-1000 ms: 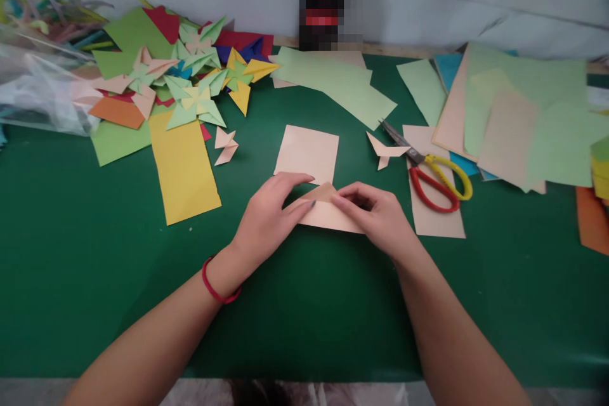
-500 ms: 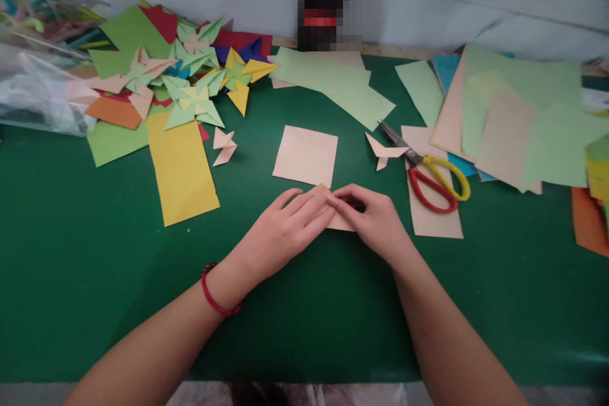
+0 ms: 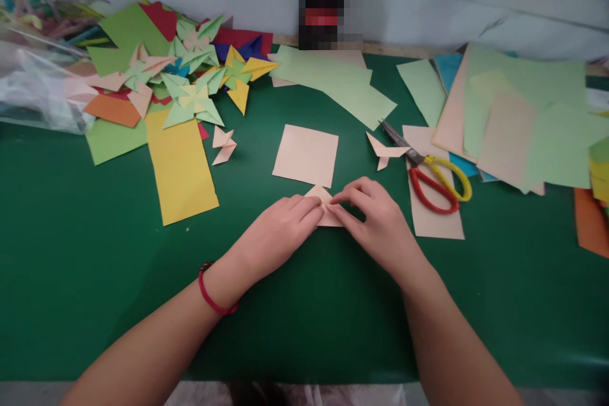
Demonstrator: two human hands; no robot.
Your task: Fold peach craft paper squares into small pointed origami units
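Note:
A small folded piece of pale pink paper (image 3: pixel 330 219) lies on the green table in front of me, its peak pointing away. The fingers of my left hand (image 3: pixel 280 228) are closed together and press down on its left part. From the other side, my right hand (image 3: pixel 378 219) has its thumb and forefinger on the paper's right part. Just beyond sits a flat pink paper square (image 3: pixel 306 155). One small folded pink piece (image 3: pixel 224 144) rests to the left, and another folded pink piece (image 3: pixel 386 151) to the right, touching the scissors.
Scissors (image 3: pixel 419 158) with red and yellow handles lie on a pink strip (image 3: pixel 432 225). Folded paper stars (image 3: pixel 194 98) and coloured sheets are heaped at back left, beside a yellow sheet (image 3: pixel 182 171). Green sheets (image 3: pixel 561 139) overlap at right. A clear plastic bag (image 3: pixel 42 89) stands far left.
My left fingers have drawn back slightly to the left, showing more of the folded paper. My right fingers have shifted and spread a little apart above the thumb.

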